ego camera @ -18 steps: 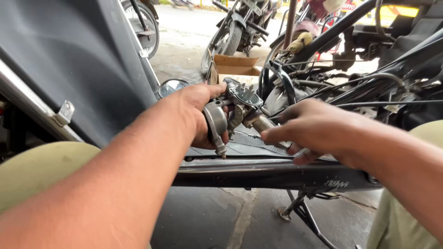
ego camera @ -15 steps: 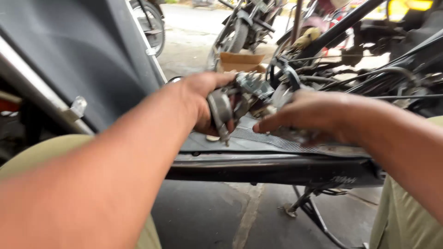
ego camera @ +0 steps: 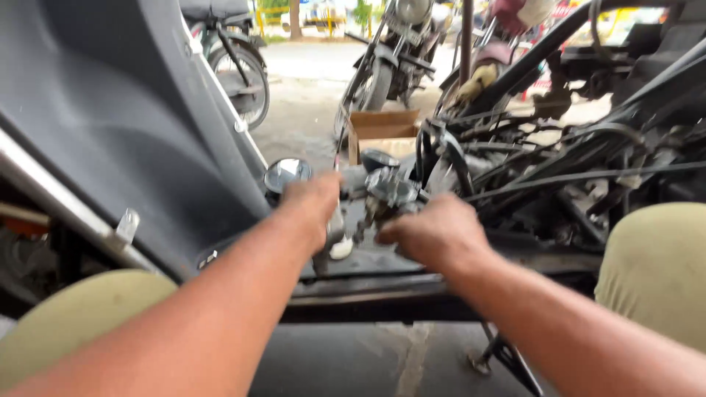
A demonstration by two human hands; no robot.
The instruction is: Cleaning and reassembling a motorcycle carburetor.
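A small grey metal engine part, like a carburettor [ego camera: 387, 192], is held up between both hands over the dark footboard [ego camera: 412, 261] of a stripped scooter. My left hand [ego camera: 312, 206] is closed round its left side, where a pale rounded piece hangs down. From the right, my right hand [ego camera: 434, 231] grips the part, fingers curled over its lower end. Much of the part is hidden behind the fingers.
A grey scooter body panel [ego camera: 110, 132] rises at the left. Tangled black cables and frame tubes [ego camera: 573, 169] fill the right. An open cardboard box [ego camera: 382, 129] and parked motorcycles [ego camera: 397, 59] stand beyond. My knees in khaki trousers [ego camera: 654, 265] flank the footboard.
The view has shifted, with both hands and the part now lower and more central. Both hands keep their hold on it, and the right hand has drawn in closer to the left.
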